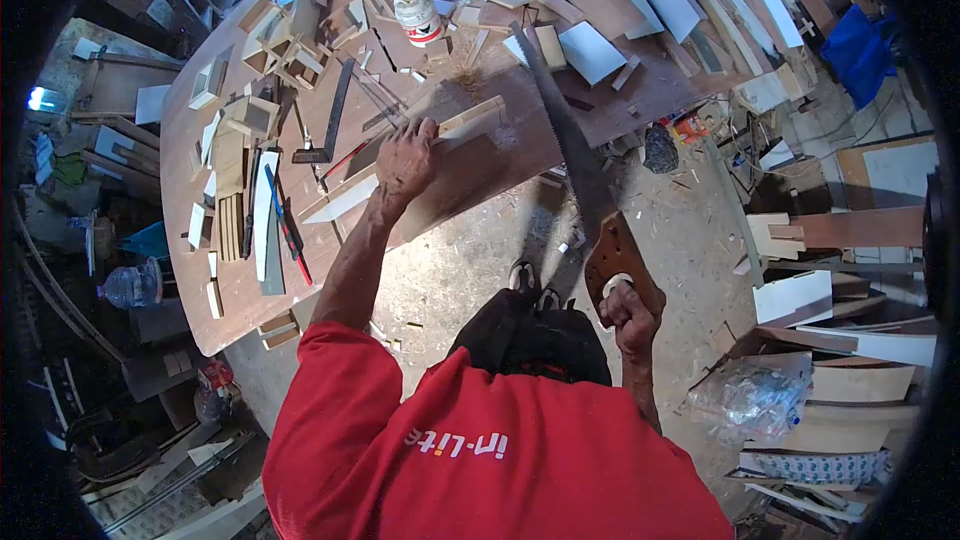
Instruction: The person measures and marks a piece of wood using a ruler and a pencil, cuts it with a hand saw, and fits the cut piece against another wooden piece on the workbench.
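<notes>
My left hand [408, 155] presses on a long narrow wooden board [478, 120] at the table's near edge, its fingers curled over the top. My right hand [630, 312] is wrapped round the brown wooden handle of a handsaw [572, 135]. The saw's long toothed blade points away from me, over the table's edge. It lies to the right of the board's end and looks apart from it. Left of my left hand lies a try square [338, 115]. A red pencil-like stick [345, 158] rests close to that hand.
The wooden table [190, 280] carries many offcuts, small wooden boxes [250, 115] and a white tub [418, 20]. Pens [285, 225] lie at the left. Planks [850, 228] and a plastic bag [760, 395] are stacked at the right. Scraps litter the floor.
</notes>
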A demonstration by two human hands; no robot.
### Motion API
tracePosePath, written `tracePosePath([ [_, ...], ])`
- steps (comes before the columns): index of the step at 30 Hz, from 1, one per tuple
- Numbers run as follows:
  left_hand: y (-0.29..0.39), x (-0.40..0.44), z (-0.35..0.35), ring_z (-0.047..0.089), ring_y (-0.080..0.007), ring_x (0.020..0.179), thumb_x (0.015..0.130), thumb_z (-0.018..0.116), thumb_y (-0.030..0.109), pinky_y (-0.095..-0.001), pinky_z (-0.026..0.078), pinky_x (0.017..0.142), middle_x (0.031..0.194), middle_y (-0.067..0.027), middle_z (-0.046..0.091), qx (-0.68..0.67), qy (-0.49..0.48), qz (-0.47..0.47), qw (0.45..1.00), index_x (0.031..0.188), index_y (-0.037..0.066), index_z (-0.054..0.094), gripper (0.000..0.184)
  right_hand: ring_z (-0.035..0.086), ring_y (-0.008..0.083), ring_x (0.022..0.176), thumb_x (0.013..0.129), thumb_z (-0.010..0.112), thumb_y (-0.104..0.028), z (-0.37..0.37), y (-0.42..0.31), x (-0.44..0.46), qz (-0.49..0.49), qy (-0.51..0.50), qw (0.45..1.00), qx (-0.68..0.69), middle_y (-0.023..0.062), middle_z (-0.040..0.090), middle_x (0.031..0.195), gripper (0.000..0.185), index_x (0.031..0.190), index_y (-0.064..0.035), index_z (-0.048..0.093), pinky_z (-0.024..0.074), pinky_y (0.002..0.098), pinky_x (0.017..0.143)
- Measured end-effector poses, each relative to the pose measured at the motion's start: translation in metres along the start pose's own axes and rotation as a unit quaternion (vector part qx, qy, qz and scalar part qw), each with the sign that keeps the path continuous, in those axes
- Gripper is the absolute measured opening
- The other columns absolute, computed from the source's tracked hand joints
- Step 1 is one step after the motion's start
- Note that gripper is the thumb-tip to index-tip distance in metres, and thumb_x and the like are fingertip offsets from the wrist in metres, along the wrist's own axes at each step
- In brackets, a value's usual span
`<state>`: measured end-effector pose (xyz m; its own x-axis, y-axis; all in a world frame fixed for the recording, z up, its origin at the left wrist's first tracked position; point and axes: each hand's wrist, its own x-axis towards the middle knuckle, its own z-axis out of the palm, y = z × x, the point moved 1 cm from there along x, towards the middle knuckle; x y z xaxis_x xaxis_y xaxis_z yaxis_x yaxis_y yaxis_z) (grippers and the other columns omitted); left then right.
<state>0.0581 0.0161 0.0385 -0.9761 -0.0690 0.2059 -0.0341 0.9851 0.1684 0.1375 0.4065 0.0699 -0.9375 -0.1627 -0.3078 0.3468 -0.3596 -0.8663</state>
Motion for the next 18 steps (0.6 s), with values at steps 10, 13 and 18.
tracePosePath([
  [10, -0.019, 0.033, 0.003, 0.057, -0.0350, 0.106, 0.083, 0.064, 0.032, -0.0468, 0.043, 0.090, 0.113, -0.0159, 0.060, -0.028, -0.027, -0.014, 0.999, 0.115, 0.010, 0.054, 0.040, 0.057, 0.0101, 0.061, 0.087, 0.062, -0.007, 0.011, -0.013, -0.014, -0.085, -0.016, 0.950, -0.301, 0.0058, 0.066, 0.079, 0.032, 0.117, 0.0027, 0.062, 0.0451, 0.0265, 0.054],
  [13, -0.026, 0.048, 0.016, 0.057, -0.0365, 0.107, 0.084, 0.060, 0.048, -0.0475, 0.044, 0.089, 0.115, -0.0183, 0.060, -0.019, -0.007, -0.041, 0.999, 0.114, 0.003, 0.055, 0.054, 0.063, 0.0137, 0.071, 0.086, 0.062, -0.006, 0.018, -0.014, -0.012, -0.097, -0.028, 0.941, -0.323, 0.0090, 0.070, 0.092, 0.036, 0.121, 0.0023, 0.060, 0.0493, 0.0275, 0.063],
  [18, -0.035, 0.069, 0.033, 0.061, -0.0392, 0.099, 0.089, 0.047, 0.060, -0.0498, 0.045, 0.086, 0.104, -0.0212, 0.064, 0.005, -0.046, -0.081, 0.996, 0.116, 0.001, 0.054, 0.066, 0.066, 0.0149, 0.079, 0.086, 0.062, -0.004, 0.032, -0.020, -0.010, -0.107, -0.053, 0.925, -0.361, 0.0147, 0.070, 0.101, 0.043, 0.127, 0.0013, 0.056, 0.0515, 0.0289, 0.070],
])
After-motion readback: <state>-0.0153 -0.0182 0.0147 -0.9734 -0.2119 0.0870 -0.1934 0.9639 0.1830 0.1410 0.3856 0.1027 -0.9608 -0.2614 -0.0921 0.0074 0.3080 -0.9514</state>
